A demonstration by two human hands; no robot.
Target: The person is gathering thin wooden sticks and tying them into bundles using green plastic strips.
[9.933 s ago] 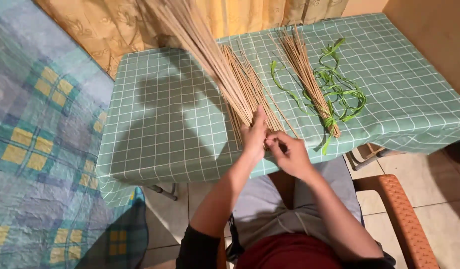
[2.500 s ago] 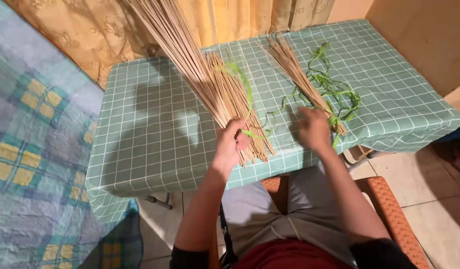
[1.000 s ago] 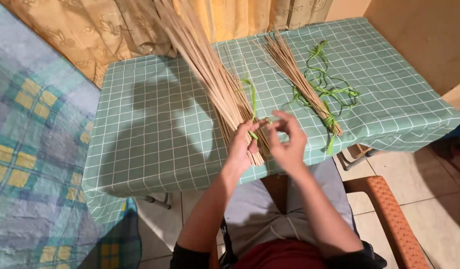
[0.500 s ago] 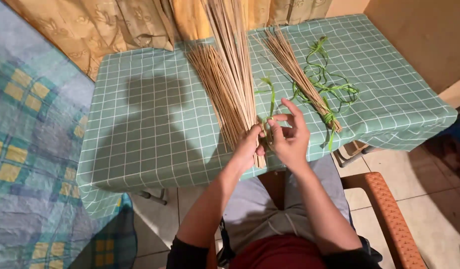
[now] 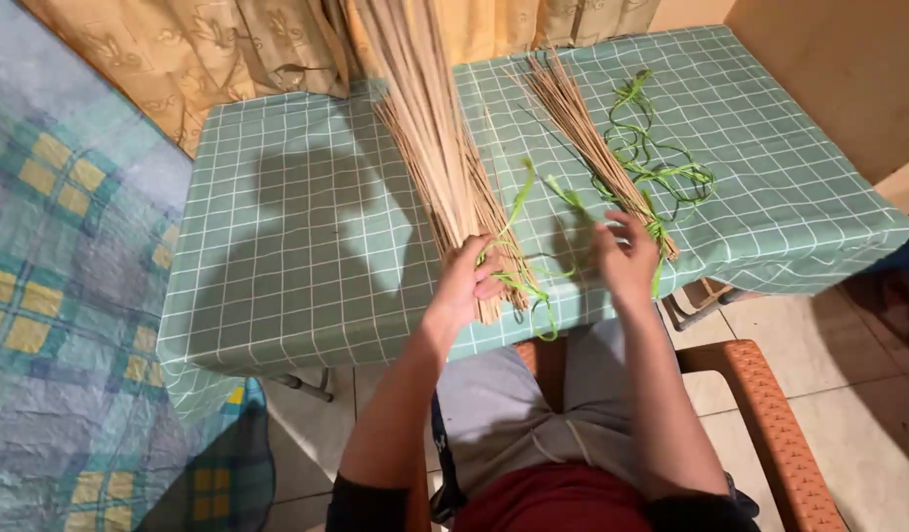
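Left hand (image 5: 466,281) clamped the big stick bundle (image 5: 440,148) near its base on the table (image 5: 297,246). Right hand (image 5: 627,258), grip loosely apart, pulled the green strip (image 5: 519,281). Binding looked loose, not knotted. Smaller bundle (image 5: 592,148) already tied.

A home room: checked green tablecloth (image 5: 307,256), patterned curtains (image 5: 228,49), quilted bed cover (image 5: 61,296), tiled floor (image 5: 848,335).

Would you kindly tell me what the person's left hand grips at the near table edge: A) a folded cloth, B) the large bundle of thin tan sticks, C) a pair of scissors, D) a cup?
B: the left hand wraps around the lower end of the large stick bundle, with green string looped beside its fingers.
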